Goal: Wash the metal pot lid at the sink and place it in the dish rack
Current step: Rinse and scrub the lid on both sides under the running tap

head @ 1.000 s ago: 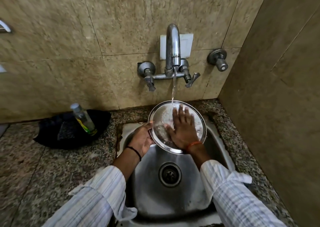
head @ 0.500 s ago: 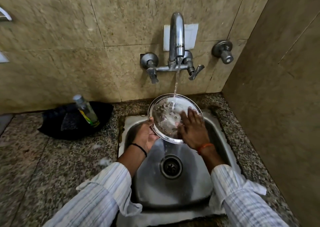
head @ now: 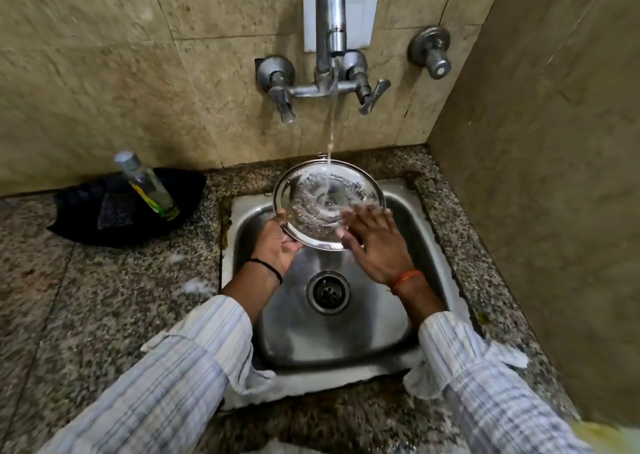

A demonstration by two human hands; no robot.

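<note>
Over the steel sink (head: 408,211), the left hand (head: 277,245) grips the round shiny metal pot lid (head: 318,207) under the tap stream while the open right hand (head: 375,242) has slid from centre to its right rim, so rinsing continues.

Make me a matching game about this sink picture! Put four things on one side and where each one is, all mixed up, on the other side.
Things:
1. pot lid
2. bottle
3. drain
4. orange thread

Places:
A. on the right wrist
B. under the running water, held by the left hand
C. leaning in the black bowl on the counter
D. in the bottom of the sink

Pairs: 1-B, 2-C, 3-D, 4-A
</note>
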